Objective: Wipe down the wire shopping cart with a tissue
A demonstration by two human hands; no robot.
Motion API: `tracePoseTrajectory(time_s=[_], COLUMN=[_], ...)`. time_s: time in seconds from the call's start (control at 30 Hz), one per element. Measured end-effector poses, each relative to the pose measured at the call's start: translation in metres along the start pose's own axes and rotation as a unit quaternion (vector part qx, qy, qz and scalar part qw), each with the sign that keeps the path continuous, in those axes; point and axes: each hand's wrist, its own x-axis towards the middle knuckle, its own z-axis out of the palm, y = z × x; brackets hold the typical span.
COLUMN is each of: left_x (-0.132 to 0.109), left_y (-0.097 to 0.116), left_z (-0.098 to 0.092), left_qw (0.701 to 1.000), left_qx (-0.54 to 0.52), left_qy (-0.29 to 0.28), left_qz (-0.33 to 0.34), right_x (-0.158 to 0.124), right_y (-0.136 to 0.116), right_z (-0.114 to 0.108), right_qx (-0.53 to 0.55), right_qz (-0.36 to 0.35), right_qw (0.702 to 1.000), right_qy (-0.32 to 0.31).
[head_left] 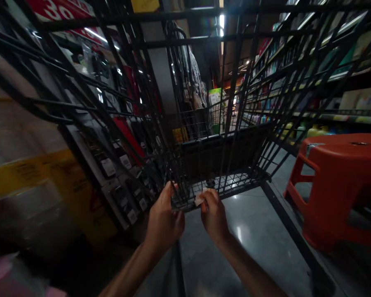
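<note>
dim aisle lit by ceiling strip lights (221, 20); glare on floor (239, 234); left edge blurred, corners stretched

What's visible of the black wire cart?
The black wire cart is a tall cage of thin dark metal bars, rising over the camera in a dim shop aisle. Its near end has a mesh floor and a dark panel. The left hand grips its near edge wire; the right hand pinches a pale scrap at that edge. An orange stool stands to its right.
</note>
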Motion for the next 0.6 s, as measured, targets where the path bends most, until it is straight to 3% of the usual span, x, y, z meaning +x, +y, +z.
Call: tracePoseTrajectory(time_s=[0.33, 0.47, 0.6], left_x=[0.006, 0.010, 0.008], left_y=[-0.016, -0.020, -0.023], left_z=[0.003, 0.005, 0.009], left_qw=[0.991, 0.987, 0.985], left_qx=[0.003, -0.008, -0.014], left_qy=[0.078, 0.096, 0.115], left_qz=[-0.111, -0.125, -0.124], right_x=[-0.004, -0.007, 0.008], right_y=[0.003, -0.002, -0.026], right_z=[0.009, -0.004, -0.024], right_qx=[-0.034, -0.066, -0.095], right_qz=[-0.087, -0.117, -0.142], right_qw=[0.994, 0.986, 0.977], right_qy=[-0.064, -0.100, -0.127])
